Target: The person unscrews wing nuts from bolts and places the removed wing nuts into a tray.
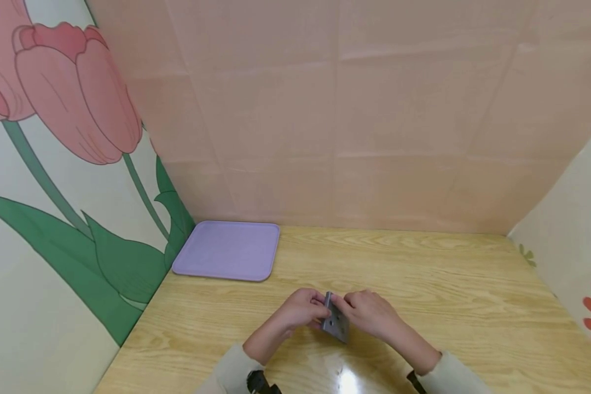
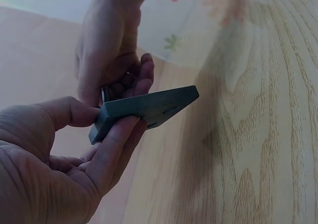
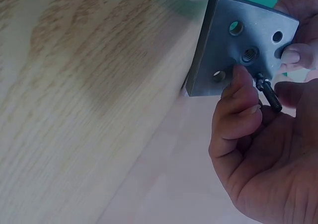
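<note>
My left hand [image 2: 74, 149] pinches a grey square metal plate [image 3: 226, 50] by one edge, thumb on one side and fingers on the other. Several round holes pierce the plate, and the middle one looks threaded. In the head view the plate [image 1: 336, 323] is tilted above the table between both hands. My right hand [image 3: 268, 154] is close against the plate's face, fingers curled, with a fingertip near the middle hole. A small dark threaded screw [image 3: 270, 96] sticks out between its fingers and thumb. In the head view my right hand [image 1: 371, 313] hides the screw.
A light purple tray [image 1: 229, 251] lies at the table's back left. The wood-grained table [image 1: 423, 273] meets a pinkish covered wall [image 1: 335, 120] at the back. Flower-painted walls stand on the left and right.
</note>
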Action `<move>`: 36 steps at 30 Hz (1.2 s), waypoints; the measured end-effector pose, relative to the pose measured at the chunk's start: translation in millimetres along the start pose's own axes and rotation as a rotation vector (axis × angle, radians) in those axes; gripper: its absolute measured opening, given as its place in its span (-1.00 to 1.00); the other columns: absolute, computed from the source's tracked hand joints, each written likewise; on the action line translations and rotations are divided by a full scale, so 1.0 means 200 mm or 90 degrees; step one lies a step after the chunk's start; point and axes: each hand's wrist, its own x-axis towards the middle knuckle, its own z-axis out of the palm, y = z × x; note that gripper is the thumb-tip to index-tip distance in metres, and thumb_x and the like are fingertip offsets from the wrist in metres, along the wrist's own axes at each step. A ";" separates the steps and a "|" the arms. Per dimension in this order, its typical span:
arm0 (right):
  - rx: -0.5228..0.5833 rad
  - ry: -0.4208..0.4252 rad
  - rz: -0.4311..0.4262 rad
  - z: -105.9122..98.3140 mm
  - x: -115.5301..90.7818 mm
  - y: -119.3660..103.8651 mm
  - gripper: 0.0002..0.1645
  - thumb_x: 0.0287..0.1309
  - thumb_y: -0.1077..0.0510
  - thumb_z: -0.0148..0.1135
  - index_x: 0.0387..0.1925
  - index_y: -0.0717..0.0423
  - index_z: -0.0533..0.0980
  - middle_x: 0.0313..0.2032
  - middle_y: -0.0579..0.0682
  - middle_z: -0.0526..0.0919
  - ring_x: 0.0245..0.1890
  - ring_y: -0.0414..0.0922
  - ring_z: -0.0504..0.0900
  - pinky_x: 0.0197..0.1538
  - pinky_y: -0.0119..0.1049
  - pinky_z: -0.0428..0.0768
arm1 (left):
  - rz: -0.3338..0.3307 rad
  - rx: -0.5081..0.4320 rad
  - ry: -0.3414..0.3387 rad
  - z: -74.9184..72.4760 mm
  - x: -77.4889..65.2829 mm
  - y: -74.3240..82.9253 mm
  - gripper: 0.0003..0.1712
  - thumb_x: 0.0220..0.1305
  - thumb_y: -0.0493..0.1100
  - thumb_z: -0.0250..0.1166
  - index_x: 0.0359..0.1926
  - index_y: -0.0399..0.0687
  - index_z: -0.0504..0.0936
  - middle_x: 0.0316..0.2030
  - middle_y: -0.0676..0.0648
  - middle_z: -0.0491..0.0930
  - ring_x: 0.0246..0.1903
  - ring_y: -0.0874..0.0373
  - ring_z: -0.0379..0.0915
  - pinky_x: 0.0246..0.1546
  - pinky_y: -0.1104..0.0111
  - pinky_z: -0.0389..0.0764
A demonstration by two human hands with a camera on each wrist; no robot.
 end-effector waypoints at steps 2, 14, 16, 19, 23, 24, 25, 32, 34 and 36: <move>0.003 -0.004 -0.002 0.00 0.00 0.00 -0.37 0.52 -0.22 -0.08 -0.68 -0.07 0.41 -0.72 -0.18 0.29 -0.68 -0.23 0.24 -0.57 -0.36 0.18 | 0.000 0.000 -0.001 0.00 0.00 0.00 -0.77 0.16 -0.39 0.32 -0.13 -0.38 0.60 -0.33 -0.13 0.69 -0.33 0.08 0.66 -0.37 0.23 0.76; 0.044 -0.024 0.010 0.02 0.01 0.00 -0.37 0.56 -0.17 -0.14 -0.67 -0.07 0.41 -0.72 -0.18 0.28 -0.69 -0.23 0.22 -0.59 -0.36 0.18 | 0.003 0.008 0.004 0.00 -0.01 0.00 -0.76 0.15 -0.39 0.33 -0.13 -0.37 0.60 -0.33 -0.13 0.70 -0.34 0.07 0.67 -0.40 0.23 0.75; 0.035 -0.020 0.014 0.02 0.01 0.00 -0.40 0.54 -0.16 -0.10 -0.66 -0.07 0.41 -0.72 -0.18 0.29 -0.68 -0.22 0.23 -0.58 -0.36 0.19 | 0.003 0.008 0.004 0.00 0.00 0.00 -0.76 0.15 -0.39 0.33 -0.14 -0.37 0.60 -0.33 -0.13 0.70 -0.33 0.06 0.67 -0.40 0.23 0.75; 0.025 -0.013 0.017 0.02 0.02 0.00 -0.45 0.50 -0.15 -0.01 -0.64 -0.08 0.42 -0.71 -0.18 0.32 -0.68 -0.22 0.26 -0.58 -0.37 0.19 | 0.002 0.008 0.006 0.00 0.00 -0.01 -0.77 0.15 -0.39 0.33 -0.14 -0.36 0.60 -0.33 -0.13 0.70 -0.34 0.07 0.67 -0.40 0.23 0.75; 0.014 0.000 -0.004 0.01 0.01 0.00 -0.58 0.41 -0.10 0.15 -0.58 -0.09 0.45 -0.67 -0.19 0.37 -0.66 -0.25 0.29 -0.59 -0.41 0.19 | 0.001 0.009 0.009 0.00 0.00 -0.01 -0.77 0.16 -0.38 0.32 -0.13 -0.36 0.60 -0.33 -0.12 0.70 -0.35 0.08 0.66 -0.39 0.24 0.75; 0.011 0.005 -0.015 0.01 0.01 0.00 -0.63 0.38 -0.09 0.19 -0.55 -0.09 0.47 -0.66 -0.20 0.38 -0.65 -0.25 0.30 -0.60 -0.41 0.20 | 0.001 0.009 0.010 0.00 0.00 -0.01 -0.77 0.16 -0.38 0.32 -0.13 -0.36 0.60 -0.33 -0.12 0.69 -0.35 0.08 0.66 -0.39 0.23 0.75; 0.001 0.013 -0.026 0.00 0.01 0.00 -0.66 0.35 -0.08 0.23 -0.53 -0.09 0.49 -0.64 -0.21 0.39 -0.64 -0.26 0.31 -0.59 -0.41 0.22 | 0.002 0.008 0.012 0.00 0.01 -0.02 -0.77 0.17 -0.39 0.32 -0.12 -0.36 0.60 -0.33 -0.12 0.69 -0.35 0.08 0.66 -0.38 0.23 0.75; -0.170 0.101 -0.195 0.01 0.01 0.04 -0.76 0.21 -0.09 0.35 -0.34 -0.02 0.59 -0.50 -0.24 0.46 -0.56 -0.34 0.34 -0.59 -0.48 0.35 | 0.005 -0.001 0.007 -0.01 0.01 -0.02 -0.77 0.16 -0.39 0.31 -0.13 -0.39 0.61 -0.34 -0.12 0.70 -0.35 0.10 0.66 -0.37 0.24 0.76; -0.235 0.140 -0.258 0.01 0.01 0.06 -0.73 0.16 -0.10 0.40 -0.32 -0.01 0.59 -0.48 -0.22 0.46 -0.54 -0.33 0.35 -0.59 -0.49 0.34 | 0.005 -0.002 0.006 -0.01 0.01 -0.02 -0.78 0.16 -0.39 0.32 -0.15 -0.39 0.62 -0.35 -0.11 0.69 -0.36 0.11 0.65 -0.39 0.26 0.75; -0.278 0.176 -0.306 0.01 0.02 0.07 -0.70 0.10 -0.10 0.45 -0.32 -0.02 0.59 -0.45 -0.20 0.48 -0.53 -0.31 0.38 -0.59 -0.50 0.36 | 0.005 0.000 0.006 -0.01 0.02 -0.02 -0.79 0.16 -0.39 0.31 -0.15 -0.38 0.62 -0.36 -0.10 0.69 -0.37 0.13 0.65 -0.40 0.28 0.74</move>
